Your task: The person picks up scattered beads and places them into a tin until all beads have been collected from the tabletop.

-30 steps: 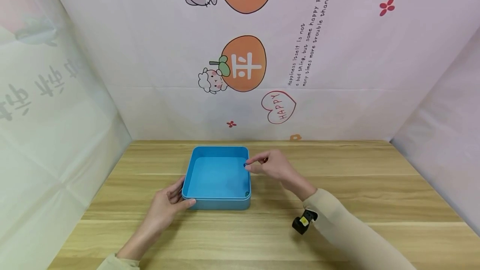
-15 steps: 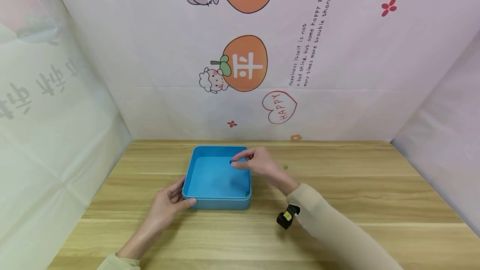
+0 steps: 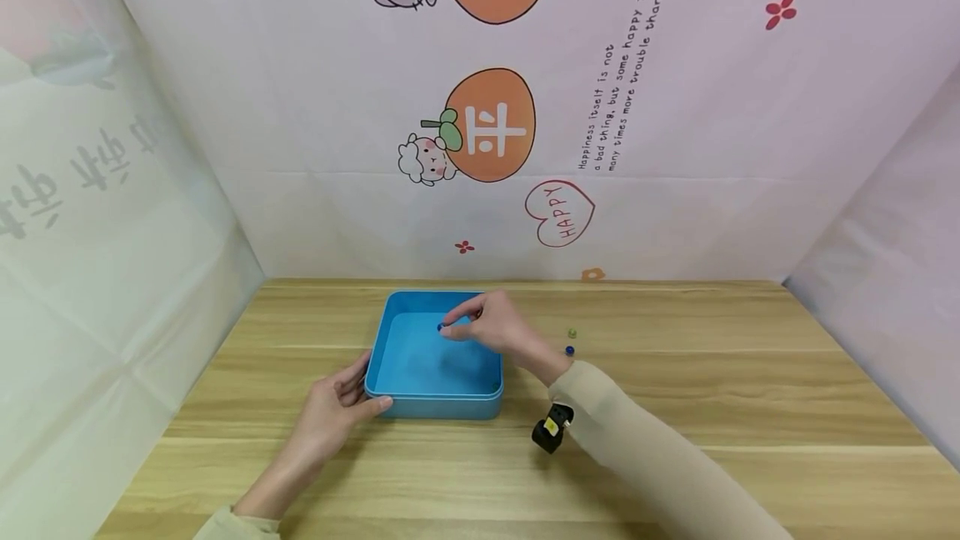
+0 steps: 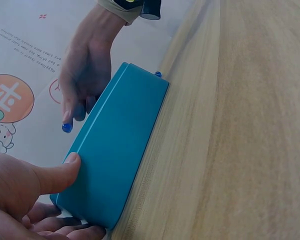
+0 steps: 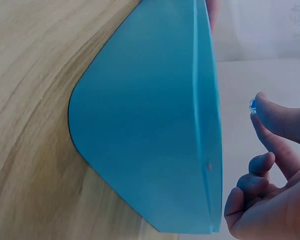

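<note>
A square blue open-topped box (image 3: 442, 408) stands on the table. My left hand (image 3: 330, 415) grips its front left corner, thumb on the front rim and fingers round the side. Above the inside of the box, my right hand (image 3: 498, 325) pinches a small blue bead (image 3: 441, 327) between thumb and forefinger. In the right wrist view the bead (image 5: 252, 105) looks shiny and partly clear. One small dark green bead (image 3: 495, 387) lies inside, in the front right corner.
To the right of the box, a light green bead (image 3: 572, 332) and another blue bead (image 3: 570, 350) lie on the wooden table (image 3: 712, 390). A printed white sheet (image 3: 675, 223) hangs behind the table, with more sheeting at both sides.
My right hand has carried the blue bead leftward, from the box's right rim to over its inside. The beads on the table have come into view behind it. My left hand has kept its place.
</note>
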`<move>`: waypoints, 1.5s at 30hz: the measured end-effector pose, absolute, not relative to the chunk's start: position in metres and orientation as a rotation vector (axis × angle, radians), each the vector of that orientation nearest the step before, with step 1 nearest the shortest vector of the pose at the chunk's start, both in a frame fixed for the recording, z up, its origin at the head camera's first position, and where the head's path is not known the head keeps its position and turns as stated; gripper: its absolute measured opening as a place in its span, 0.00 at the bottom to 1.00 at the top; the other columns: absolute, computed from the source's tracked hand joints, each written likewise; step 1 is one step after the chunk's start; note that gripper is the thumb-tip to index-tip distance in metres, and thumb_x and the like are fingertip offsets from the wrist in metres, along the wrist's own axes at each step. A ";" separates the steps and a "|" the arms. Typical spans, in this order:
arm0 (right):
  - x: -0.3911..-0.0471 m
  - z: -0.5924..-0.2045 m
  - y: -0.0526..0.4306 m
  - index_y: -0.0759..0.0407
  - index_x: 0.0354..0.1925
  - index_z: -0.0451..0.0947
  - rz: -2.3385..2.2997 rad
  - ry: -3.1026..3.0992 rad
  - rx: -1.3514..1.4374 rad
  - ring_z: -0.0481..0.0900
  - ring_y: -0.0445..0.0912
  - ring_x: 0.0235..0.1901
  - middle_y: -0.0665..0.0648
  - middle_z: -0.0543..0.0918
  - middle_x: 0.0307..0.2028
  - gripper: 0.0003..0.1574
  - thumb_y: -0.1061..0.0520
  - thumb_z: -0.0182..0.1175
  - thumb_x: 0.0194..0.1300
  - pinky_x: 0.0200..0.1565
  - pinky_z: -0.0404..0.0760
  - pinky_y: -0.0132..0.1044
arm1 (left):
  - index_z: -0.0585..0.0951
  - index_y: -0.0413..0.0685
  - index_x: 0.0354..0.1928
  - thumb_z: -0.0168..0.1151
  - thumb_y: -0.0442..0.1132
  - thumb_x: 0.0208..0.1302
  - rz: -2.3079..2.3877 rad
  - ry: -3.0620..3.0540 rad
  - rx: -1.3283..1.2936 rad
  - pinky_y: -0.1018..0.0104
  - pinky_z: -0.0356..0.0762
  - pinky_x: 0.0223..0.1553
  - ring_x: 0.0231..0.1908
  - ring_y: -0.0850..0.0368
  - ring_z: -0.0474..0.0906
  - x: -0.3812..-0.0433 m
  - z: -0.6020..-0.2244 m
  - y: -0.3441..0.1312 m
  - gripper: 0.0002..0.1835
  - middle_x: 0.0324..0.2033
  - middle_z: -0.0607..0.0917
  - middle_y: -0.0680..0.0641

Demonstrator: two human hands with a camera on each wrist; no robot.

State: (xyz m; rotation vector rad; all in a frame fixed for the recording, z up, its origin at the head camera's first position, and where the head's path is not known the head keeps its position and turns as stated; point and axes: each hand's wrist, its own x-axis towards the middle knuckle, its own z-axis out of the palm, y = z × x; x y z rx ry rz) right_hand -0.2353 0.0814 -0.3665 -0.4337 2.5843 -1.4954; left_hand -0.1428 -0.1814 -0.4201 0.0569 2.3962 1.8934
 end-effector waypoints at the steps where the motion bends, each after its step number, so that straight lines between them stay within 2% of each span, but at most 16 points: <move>1: -0.235 -0.367 0.080 0.56 0.39 0.94 -1.498 2.582 -0.431 0.69 0.48 0.29 0.53 0.80 0.33 0.06 0.56 0.77 0.64 0.30 0.63 0.36 | 0.62 0.37 0.80 0.75 0.32 0.67 1.893 2.398 0.057 0.57 0.78 0.62 0.71 0.38 0.68 -0.143 -0.420 -0.181 0.44 0.75 0.65 0.32; 9: -0.239 -0.371 0.070 0.57 0.40 0.94 -1.488 2.590 -0.417 0.65 0.46 0.24 0.51 0.69 0.21 0.07 0.56 0.77 0.64 0.25 0.59 0.35 | 0.62 0.37 0.80 0.75 0.32 0.67 1.895 2.391 0.053 0.58 0.78 0.62 0.71 0.39 0.67 -0.142 -0.420 -0.182 0.44 0.76 0.65 0.33; 21: -0.241 -0.377 0.061 0.57 0.39 0.94 -1.467 2.589 -0.433 0.65 0.46 0.26 0.51 0.70 0.23 0.05 0.57 0.77 0.65 0.29 0.59 0.36 | 0.62 0.37 0.80 0.74 0.32 0.67 1.895 2.397 0.068 0.56 0.78 0.62 0.71 0.39 0.68 -0.142 -0.420 -0.182 0.44 0.75 0.66 0.33; 33: -0.248 -0.383 0.055 0.57 0.40 0.94 -1.396 2.642 -0.405 0.66 0.45 0.25 0.51 0.72 0.23 0.05 0.57 0.77 0.65 0.27 0.60 0.33 | 0.62 0.35 0.80 0.74 0.33 0.67 1.867 2.418 0.068 0.56 0.78 0.62 0.71 0.39 0.68 -0.142 -0.421 -0.182 0.44 0.75 0.66 0.31; 45: -0.249 -0.385 0.053 0.59 0.40 0.94 -1.418 2.656 -0.376 0.66 0.46 0.27 0.52 0.74 0.24 0.07 0.57 0.76 0.66 0.28 0.61 0.35 | 0.62 0.35 0.80 0.74 0.33 0.67 1.870 2.417 0.062 0.56 0.79 0.62 0.71 0.38 0.68 -0.142 -0.421 -0.181 0.44 0.75 0.66 0.31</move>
